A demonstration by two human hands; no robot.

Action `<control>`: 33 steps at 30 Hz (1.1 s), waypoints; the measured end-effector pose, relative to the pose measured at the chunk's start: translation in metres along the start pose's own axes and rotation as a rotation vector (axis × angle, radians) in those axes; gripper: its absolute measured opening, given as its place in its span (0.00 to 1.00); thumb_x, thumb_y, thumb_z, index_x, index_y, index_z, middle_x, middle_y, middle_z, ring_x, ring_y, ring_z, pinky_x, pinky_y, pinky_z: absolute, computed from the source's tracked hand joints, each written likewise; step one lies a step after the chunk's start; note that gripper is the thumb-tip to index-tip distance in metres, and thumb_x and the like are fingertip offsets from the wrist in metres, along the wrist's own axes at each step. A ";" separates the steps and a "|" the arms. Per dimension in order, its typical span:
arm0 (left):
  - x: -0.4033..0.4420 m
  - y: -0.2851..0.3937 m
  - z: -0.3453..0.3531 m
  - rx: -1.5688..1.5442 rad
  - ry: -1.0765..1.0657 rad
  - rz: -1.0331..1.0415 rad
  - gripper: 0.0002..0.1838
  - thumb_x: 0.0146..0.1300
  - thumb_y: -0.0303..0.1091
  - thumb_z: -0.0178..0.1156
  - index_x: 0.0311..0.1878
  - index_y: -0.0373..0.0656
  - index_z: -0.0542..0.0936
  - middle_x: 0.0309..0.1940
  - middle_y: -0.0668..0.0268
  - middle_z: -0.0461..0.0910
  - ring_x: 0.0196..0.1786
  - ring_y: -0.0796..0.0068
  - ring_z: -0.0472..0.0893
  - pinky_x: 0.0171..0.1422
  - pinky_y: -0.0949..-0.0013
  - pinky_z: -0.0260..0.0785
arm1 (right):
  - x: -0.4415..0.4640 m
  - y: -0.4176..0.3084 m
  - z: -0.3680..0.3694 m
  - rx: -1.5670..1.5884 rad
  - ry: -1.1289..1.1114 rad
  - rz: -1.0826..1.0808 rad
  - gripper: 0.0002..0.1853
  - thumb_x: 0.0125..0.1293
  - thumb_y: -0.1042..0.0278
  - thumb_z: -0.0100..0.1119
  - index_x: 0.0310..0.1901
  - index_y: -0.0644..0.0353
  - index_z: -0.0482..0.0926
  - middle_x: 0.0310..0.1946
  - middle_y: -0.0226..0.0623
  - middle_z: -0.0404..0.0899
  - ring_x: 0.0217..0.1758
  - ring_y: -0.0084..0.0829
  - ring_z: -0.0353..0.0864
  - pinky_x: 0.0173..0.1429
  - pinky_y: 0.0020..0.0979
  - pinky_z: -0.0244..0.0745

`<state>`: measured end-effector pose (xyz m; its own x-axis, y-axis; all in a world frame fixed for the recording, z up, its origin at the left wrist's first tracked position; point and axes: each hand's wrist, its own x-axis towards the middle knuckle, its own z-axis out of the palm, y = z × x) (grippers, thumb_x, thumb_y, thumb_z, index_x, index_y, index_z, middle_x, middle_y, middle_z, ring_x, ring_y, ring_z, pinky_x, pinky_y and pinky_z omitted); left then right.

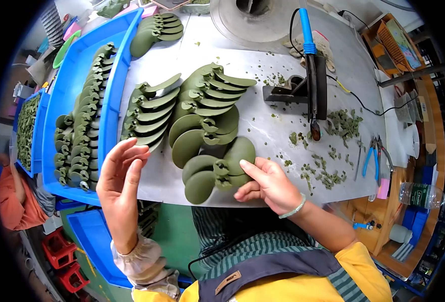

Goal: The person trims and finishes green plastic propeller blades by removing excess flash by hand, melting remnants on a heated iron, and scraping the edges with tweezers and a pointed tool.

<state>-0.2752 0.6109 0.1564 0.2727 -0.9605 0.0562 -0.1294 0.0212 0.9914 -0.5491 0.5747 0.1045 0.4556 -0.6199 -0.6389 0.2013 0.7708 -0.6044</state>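
Note:
My right hand point(265, 180) pinches a green bladed part point(221, 168), a propeller-like piece with rounded blades and a small hub, near the table's front edge. My left hand point(123, 176) is raised to the left of it, fingers curled and apart, with nothing in it. Behind my hands, overlapping green bladed parts point(202, 108) lie in a stack on the white table point(262, 121). Another row of the same parts point(149, 113) stands just beyond my left fingertips.
A blue tray point(115, 85) with rows of bladed parts is at the left. A blue-handled soldering-iron-like tool point(308, 35) rests on a black metal stand point(320, 85). Green scraps point(345, 123), pliers point(371, 158) and a bottle point(421, 195) lie right. Another person point(16, 196) is at far left.

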 end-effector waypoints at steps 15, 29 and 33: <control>0.207 -0.036 -0.036 0.656 -0.149 0.334 0.21 0.69 0.30 0.61 0.63 0.34 0.75 0.56 0.52 0.82 0.59 0.60 0.81 0.66 0.63 0.71 | 0.031 -0.008 0.016 0.135 -0.100 -0.066 0.21 0.79 0.58 0.49 0.60 0.71 0.66 0.55 0.51 0.76 0.54 0.41 0.85 0.59 0.37 0.83; 0.401 -0.111 -0.038 1.696 -0.108 0.666 0.30 0.55 0.34 0.70 0.62 0.47 0.73 0.58 0.60 0.78 0.67 0.53 0.69 0.72 0.46 0.54 | -0.120 -0.030 -0.060 -0.284 -0.101 -0.141 0.13 0.78 0.71 0.52 0.56 0.68 0.77 0.49 0.37 0.83 0.52 0.24 0.82 0.58 0.26 0.77; 0.387 -0.094 -0.031 1.520 -0.210 0.618 0.33 0.54 0.26 0.69 0.64 0.47 0.68 0.55 0.58 0.79 0.64 0.54 0.72 0.64 0.51 0.62 | -0.132 -0.048 -0.109 -0.358 0.399 -0.451 0.11 0.77 0.72 0.53 0.52 0.70 0.79 0.41 0.38 0.84 0.44 0.24 0.83 0.49 0.27 0.80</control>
<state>-0.1282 0.2461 0.0887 -0.2803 -0.9316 0.2316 -0.9515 0.2377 -0.1955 -0.7131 0.6036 0.1657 0.0279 -0.9272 -0.3736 -0.0338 0.3726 -0.9274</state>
